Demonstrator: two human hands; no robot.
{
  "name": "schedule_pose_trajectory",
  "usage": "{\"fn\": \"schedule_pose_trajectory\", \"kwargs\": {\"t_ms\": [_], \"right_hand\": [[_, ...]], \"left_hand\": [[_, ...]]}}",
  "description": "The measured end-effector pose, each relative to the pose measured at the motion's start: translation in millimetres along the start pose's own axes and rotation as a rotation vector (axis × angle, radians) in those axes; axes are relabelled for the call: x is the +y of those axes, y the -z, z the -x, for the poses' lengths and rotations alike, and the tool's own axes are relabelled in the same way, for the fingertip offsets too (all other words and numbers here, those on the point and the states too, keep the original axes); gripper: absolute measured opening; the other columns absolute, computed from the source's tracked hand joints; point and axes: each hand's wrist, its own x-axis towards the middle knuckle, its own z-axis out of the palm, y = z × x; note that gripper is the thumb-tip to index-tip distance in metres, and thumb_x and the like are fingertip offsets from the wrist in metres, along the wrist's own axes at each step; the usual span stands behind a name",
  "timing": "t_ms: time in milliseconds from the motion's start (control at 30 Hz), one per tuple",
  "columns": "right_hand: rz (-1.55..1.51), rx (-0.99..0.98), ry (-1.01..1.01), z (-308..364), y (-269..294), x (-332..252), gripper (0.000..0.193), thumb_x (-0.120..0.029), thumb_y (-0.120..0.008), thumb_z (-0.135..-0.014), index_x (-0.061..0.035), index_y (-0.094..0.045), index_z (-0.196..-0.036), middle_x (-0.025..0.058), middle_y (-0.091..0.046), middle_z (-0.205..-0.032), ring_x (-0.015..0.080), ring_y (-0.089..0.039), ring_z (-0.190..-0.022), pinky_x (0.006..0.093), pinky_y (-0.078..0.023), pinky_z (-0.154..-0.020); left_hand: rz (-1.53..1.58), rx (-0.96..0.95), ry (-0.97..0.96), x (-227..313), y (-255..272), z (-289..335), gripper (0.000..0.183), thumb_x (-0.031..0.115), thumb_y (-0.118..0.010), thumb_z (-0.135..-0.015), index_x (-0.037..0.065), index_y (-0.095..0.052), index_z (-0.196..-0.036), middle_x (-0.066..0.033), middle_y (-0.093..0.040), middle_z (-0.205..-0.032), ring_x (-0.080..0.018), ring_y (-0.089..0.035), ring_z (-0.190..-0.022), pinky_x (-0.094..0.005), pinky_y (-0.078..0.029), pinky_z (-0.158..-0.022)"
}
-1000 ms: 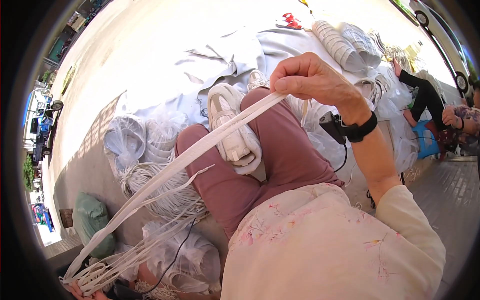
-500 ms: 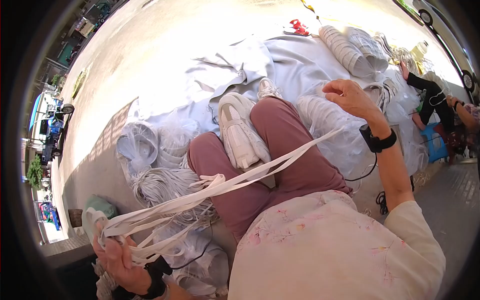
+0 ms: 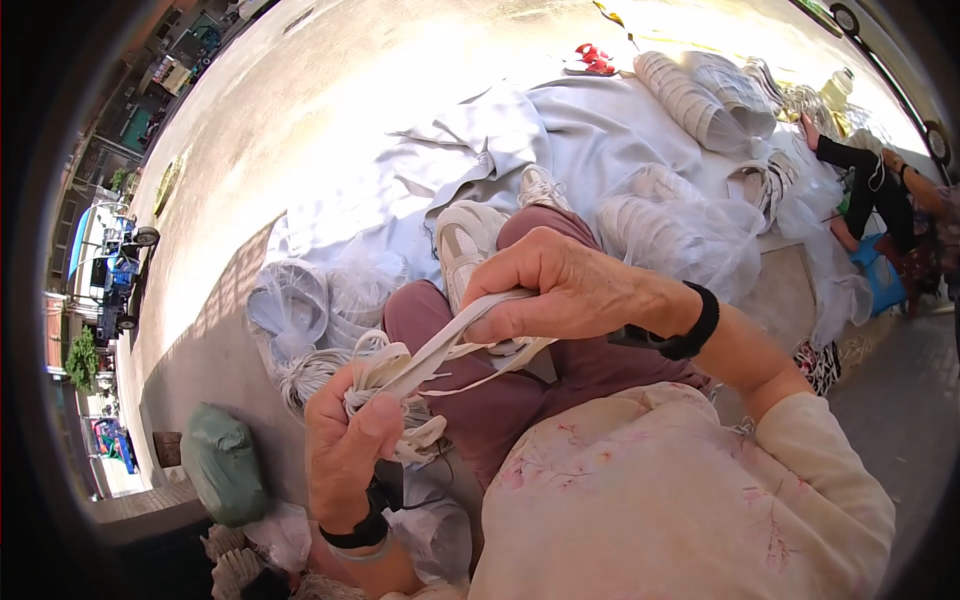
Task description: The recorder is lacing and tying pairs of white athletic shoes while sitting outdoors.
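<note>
Pointing toward two o'clock from the left hand [image 3: 345,440], a flat white strap [image 3: 437,350] is pinched by the right hand [image 3: 575,290], thumb against fingers; a looped bundle [image 3: 378,362] is gripped by the left.

The left hand [image 3: 345,445] grips a looped bunch of white laces [image 3: 375,370]; the right hand [image 3: 578,290] pinches a flat lace [image 3: 440,347] running between the two; pale shoes [image 3: 465,232] show beyond the maroon trousers [image 3: 605,377]; plastic bags [image 3: 680,232] lie on both sides; a green sack [image 3: 221,465] sits at left; a co-worker's leg [image 3: 880,195] shows at right.
</note>
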Motion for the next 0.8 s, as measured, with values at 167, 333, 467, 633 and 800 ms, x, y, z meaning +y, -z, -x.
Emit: {"fn": "schedule_pose_trajectory", "kwargs": {"t_ms": [167,333,467,633,800], "right_hand": [[0.338,0.114,-0.037,40,48,-29,0.019,-0.016,-0.068,-0.083,0.0012,-0.067,-0.09,0.0052,-0.061,-0.068,0.0097,-0.053,-0.057,0.0253,-0.041,-0.053],[0.613,0.108,-0.18,88,94,-48,0.021,-0.017,-0.07,-0.081,0.001,-0.067,-0.09,0.0048,-0.06,-0.065,0.0096,-0.051,-0.056,0.0248,-0.04,-0.052],[0.604,0.136,-0.555,128,108,0,0.02,-0.018,-0.065,-0.08,-0.0006,-0.068,-0.09,0.0056,-0.058,-0.062,0.0125,-0.051,-0.056,0.0275,-0.04,-0.053],[0.675,0.128,-0.533,177,100,100,0.02,-0.019,-0.062,-0.079,-0.0017,-0.068,-0.087,0.0106,-0.062,-0.068,0.0214,-0.056,-0.062,0.0346,-0.043,-0.059],[0.631,0.34,-0.353,157,64,107,0.011,-0.01,-0.064,-0.079,-0.0037,-0.067,-0.088,0.0101,-0.062,-0.085,0.0269,-0.059,-0.079,0.0344,-0.046,-0.073]], "left_hand": [[0.056,-0.204,0.119,-16,-10,-13,0.026,0.019,-0.061,-0.088,-0.004,-0.058,-0.101,-0.001,-0.056,-0.071,-0.0039,-0.049,-0.057,-0.0178,-0.037,-0.05],[-0.045,-0.402,0.185,-43,-47,-35,0.023,0.02,-0.06,-0.09,-0.001,-0.058,-0.099,-0.0006,-0.057,-0.07,-0.0039,-0.048,-0.057,-0.0179,-0.036,-0.049],[-0.259,-0.515,0.138,-109,-83,-58,0.018,0.021,-0.057,-0.092,0.003,-0.057,-0.094,0.0017,-0.054,-0.067,-0.0025,-0.046,-0.059,-0.018,-0.035,-0.05],[-0.404,-0.519,0.195,-146,-105,-70,0.015,0.018,-0.056,-0.092,0.004,-0.057,-0.093,0.0029,-0.053,-0.067,-0.002,-0.046,-0.061,-0.019,-0.036,-0.054],[-0.003,-0.487,0.409,-148,-94,-72,0.018,0.022,-0.057,-0.092,0.005,-0.057,-0.096,0.0041,-0.05,-0.066,-0.003,-0.042,-0.053,-0.0198,-0.031,-0.047]]}}
